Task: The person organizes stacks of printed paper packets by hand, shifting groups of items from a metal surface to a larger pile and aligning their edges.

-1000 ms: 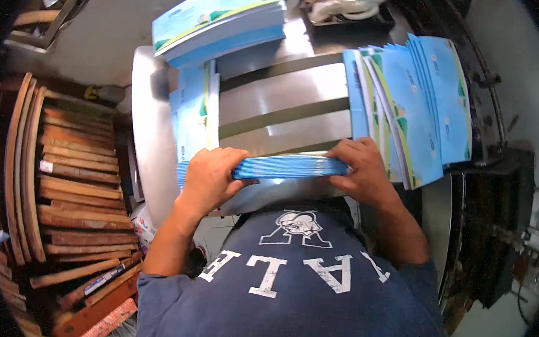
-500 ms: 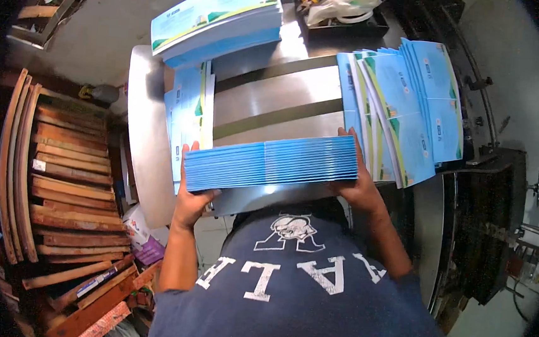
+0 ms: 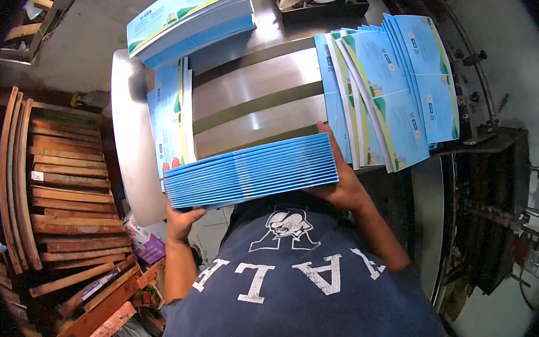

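Observation:
Between my two hands is a thick stack of blue printed booklets [image 3: 250,170], its layered blue edges facing up toward me, close to my body. My left hand [image 3: 180,215] grips the left end, thumb along the near side and fingertips showing beyond the far corner. At the right end my right hand [image 3: 342,180] is closed round the stack, its fingers along the end. Just past my left hand lies a smaller pile of booklets [image 3: 170,107]. Beyond my right hand, fanned blue booklets [image 3: 387,83] overlap in a loose pile.
A tall booklet stack [image 3: 192,20] stands at the far left of the metal table [image 3: 254,120], which has dark slots across it. Behind sits a black tray [image 3: 326,8] holding a plastic bag and tools. Wooden strips [image 3: 71,197] are racked at left; dark machinery [image 3: 489,198] stands at right.
The held stack has tilted, its left end lower and its right end still higher, with both hands keeping hold. My view has shifted slightly, so the table and piles appear further left and up.

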{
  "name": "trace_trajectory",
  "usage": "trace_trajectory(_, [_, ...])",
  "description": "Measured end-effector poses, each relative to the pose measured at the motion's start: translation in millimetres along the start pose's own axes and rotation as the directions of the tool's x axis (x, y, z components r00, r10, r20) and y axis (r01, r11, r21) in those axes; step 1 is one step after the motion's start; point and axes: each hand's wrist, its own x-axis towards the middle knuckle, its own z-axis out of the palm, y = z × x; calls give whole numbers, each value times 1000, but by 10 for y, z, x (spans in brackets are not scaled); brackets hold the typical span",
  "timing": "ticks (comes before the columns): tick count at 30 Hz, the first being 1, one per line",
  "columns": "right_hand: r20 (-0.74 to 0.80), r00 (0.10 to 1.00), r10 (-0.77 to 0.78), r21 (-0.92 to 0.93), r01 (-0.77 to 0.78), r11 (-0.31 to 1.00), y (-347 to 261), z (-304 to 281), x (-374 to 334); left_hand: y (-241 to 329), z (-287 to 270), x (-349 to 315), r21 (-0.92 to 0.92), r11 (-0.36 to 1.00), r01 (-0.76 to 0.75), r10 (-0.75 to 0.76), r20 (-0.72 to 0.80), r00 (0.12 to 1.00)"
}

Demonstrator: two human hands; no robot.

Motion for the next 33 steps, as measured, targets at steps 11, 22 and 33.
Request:
trace_trajectory(11, [47,997,-54,161,46,986,186,0,-45,846,714,368,921,206,-331,101,317,943])
trace_trajectory(22, [121,992,40,-50,-35,998,-235,-398,-21,732,1226,462,898,-4,-441,-75,439,895])
trace_trajectory(33, [195,946,-259,-665,321,674,-637,-472,128,717,1170,567,883,-11,-470,-73,468,881])
